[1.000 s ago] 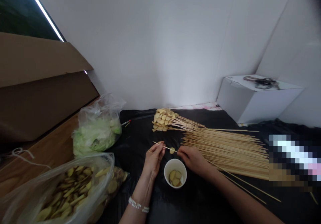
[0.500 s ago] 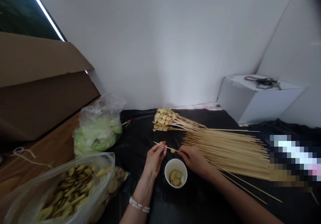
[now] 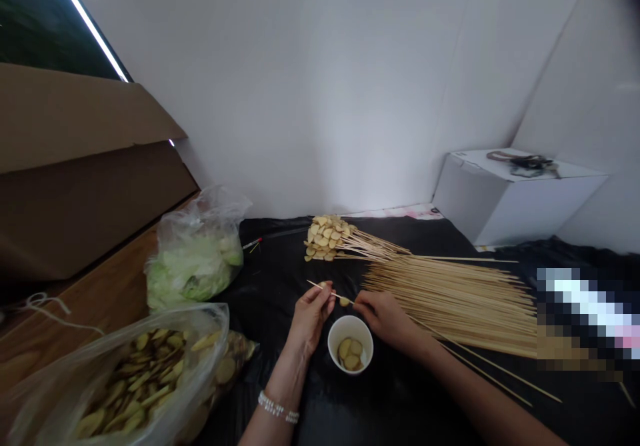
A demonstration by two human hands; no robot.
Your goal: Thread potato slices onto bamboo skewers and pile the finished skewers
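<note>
Black plastic sheeting (image 3: pixel 280 279) covers the table. My left hand (image 3: pixel 311 319) and right hand (image 3: pixel 385 316) are close together, both pinching one wooden skewer (image 3: pixel 333 293), which slants down to my right, one potato slice (image 3: pixel 344 302) just beneath it. Just below, one white cup (image 3: pixel 350 345) holds three slices (image 3: pixel 351 355); one lettuce bag (image 3: pixel 193 266) and one potato bag (image 3: pixel 120 379) lie to my left.

Side stuff: lettuce bag (image 3: pixel 193 269), cardbd box (image 3: pixel 75 173), white box (image 3: pixel 510 199)
Lettuce bag at edge of blk plastic sheet (image 3: pixel 270 273); cardbd box back L; white box back R w/ dark cable (image 3: pixel 523 164) on top.
</note>
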